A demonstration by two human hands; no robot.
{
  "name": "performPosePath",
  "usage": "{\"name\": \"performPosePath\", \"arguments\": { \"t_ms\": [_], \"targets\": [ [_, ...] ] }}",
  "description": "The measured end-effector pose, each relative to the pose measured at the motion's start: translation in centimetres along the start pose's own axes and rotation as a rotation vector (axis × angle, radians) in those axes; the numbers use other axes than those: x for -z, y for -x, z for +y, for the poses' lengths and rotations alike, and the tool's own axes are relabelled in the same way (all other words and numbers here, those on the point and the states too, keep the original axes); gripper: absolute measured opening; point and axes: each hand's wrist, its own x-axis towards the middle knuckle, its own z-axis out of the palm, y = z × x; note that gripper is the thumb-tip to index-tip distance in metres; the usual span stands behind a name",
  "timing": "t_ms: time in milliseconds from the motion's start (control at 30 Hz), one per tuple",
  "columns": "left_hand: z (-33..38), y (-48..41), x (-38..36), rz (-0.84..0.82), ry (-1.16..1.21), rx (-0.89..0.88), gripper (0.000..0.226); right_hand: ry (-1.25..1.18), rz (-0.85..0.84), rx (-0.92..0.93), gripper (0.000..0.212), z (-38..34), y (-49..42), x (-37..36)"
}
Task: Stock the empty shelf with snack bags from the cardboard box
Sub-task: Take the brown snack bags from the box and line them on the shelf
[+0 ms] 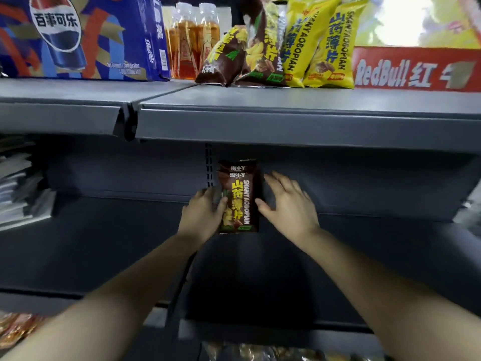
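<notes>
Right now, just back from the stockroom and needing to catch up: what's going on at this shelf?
A person is standing a brown snack bag upright on the dark middle shelf. The left hand grips its left edge, thumb across the front, while the right hand steadies the right side with straight fingers. A second bag of the same kind seems to stand just behind it. The shelf above already carries brown and yellow bags, bottles and a blue box.
</notes>
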Motion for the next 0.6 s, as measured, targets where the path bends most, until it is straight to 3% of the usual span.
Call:
{"name": "performPosePath", "arguments": {
  "t_ms": [100,300,467,600],
  "targets": [
    [3.8,2.9,-0.2,-0.001,0.012,-0.103,0.035,-0.026,-0.023,-0.045,0.062,1.9,4.2,3.0],
    [13.5,10.3,-4.9,0.015,0.016,-0.504,0.034,0.008,-0.057,-0.156,0.059,7.9,14.3,10.0],
    [22.3,16.8,-9.6,-0.016,0.121,-0.529,0.032,0.074,-0.110,-0.258,0.060,13.4,21.1,14.6],
    [27.7,22.6,-13.1,-0.082,0.232,-0.497,0.031,0.057,-0.046,-0.325,0.048,17.4,26.7,17.1]
  ]
}}
